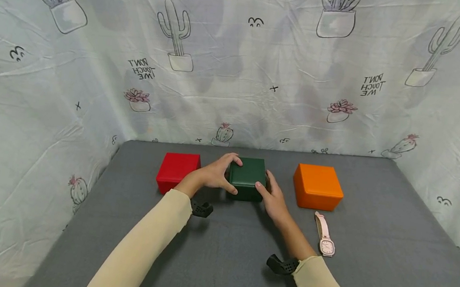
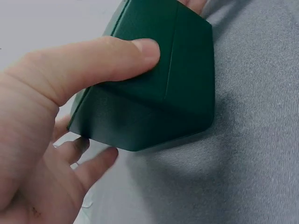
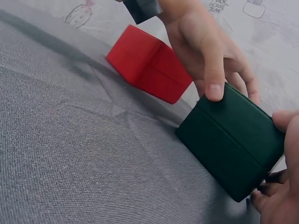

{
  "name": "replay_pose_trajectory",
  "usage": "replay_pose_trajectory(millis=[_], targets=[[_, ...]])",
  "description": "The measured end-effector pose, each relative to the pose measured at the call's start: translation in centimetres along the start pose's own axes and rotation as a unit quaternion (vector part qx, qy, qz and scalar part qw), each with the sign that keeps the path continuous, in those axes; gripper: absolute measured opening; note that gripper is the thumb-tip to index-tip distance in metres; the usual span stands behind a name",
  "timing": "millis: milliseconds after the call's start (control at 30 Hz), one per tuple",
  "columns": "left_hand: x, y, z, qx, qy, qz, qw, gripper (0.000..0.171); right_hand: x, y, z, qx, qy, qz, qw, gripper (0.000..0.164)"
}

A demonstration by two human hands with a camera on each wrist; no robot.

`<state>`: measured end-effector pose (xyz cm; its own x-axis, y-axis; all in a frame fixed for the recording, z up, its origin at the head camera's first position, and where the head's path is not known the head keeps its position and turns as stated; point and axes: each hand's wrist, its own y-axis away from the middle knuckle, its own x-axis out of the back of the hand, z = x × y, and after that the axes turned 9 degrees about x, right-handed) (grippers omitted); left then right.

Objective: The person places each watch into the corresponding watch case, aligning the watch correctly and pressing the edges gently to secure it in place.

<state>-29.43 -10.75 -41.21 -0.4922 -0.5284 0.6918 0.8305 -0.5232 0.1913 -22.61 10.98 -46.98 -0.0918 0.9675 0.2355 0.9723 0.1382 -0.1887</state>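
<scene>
A dark green box (image 1: 248, 173) with its lid down stands on the grey cloth between both hands. My left hand (image 1: 213, 172) grips its left side, the thumb on the front face; in the left wrist view, that thumb (image 2: 124, 58) presses below the lid's edge, and the other fingers are partly hidden behind the box. At the right side my right hand (image 1: 276, 204) holds the box, thumb at the front upper edge and fingers along the side. A seam runs across the front of the green box (image 3: 229, 140) in the right wrist view.
A red box (image 1: 177, 168) stands left, partly behind my left wrist. To the right is an orange box (image 1: 318, 188), with a pale pink wristwatch (image 1: 326, 246) lying in front of it. Behind the grey table (image 1: 217, 264) hangs a cactus-print curtain (image 1: 230, 59).
</scene>
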Motion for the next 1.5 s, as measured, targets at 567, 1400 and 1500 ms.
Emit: replay_pose_trajectory(millis=[567,1400,1500], targets=[[-0.4,0.2,3.1,-0.028,-0.093,0.076,0.9923,0.065,2.3,1.1,-3.5,0.079,0.109,0.028,0.991,0.061],[-3.8,-2.9,8.2,-0.110,-0.161,0.060,0.9790,0.060,9.8,3.8,-4.1,0.136,0.264,0.080,0.952,0.052],[-4.1,-3.2,8.8,-0.119,-0.165,0.057,0.9774,0.061,10.5,4.2,-4.1,0.139,0.280,0.091,0.946,0.051]])
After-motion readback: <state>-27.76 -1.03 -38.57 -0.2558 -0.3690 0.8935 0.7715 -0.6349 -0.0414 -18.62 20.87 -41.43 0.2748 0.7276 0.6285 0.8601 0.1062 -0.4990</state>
